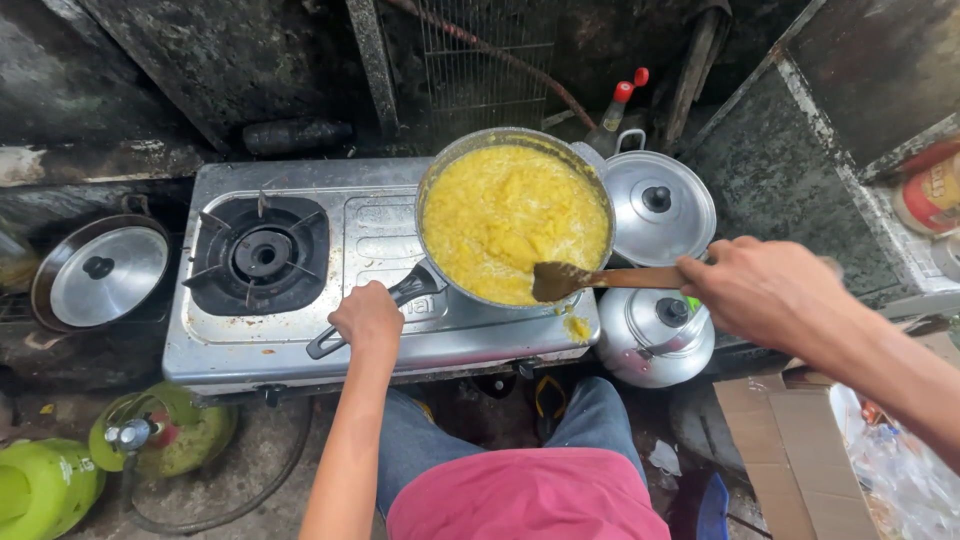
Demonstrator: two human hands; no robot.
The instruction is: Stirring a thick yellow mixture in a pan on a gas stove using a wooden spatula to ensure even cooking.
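A pan [515,220] sits on the right burner of a two-burner steel stove [300,340]. It is nearly full of a thick yellow mash [500,215]. The left burner [260,255] is bare.

Left hand [368,318]: fingers clenched around the pan's black handle [385,305], steadying the pan from the near side.

Right hand [765,290]: fingers closed on the shaft of a wooden spatula [590,279]. The blade rests at the pan's near rim, its edge touching the mash.

Step in hand, as judged: stirring or turning the mash, with the pan braced against the push. Whether the flame is lit cannot be told.

Next move, as judged: the blade needs to go under the mash and sweep along the pan wall while the left hand keeps the handle firm. The pan is full to near the rim, so a short, low stroke is called for; a blob of mash [577,327] already lies on the stove top below the pan.

Surroundings: a lidded pot [658,205] stands just beside the pan on the right, a kettle [655,335] near the stove's right corner, a lidded pan [100,270] well apart on the left, and green gas cylinders [45,485] on the floor.
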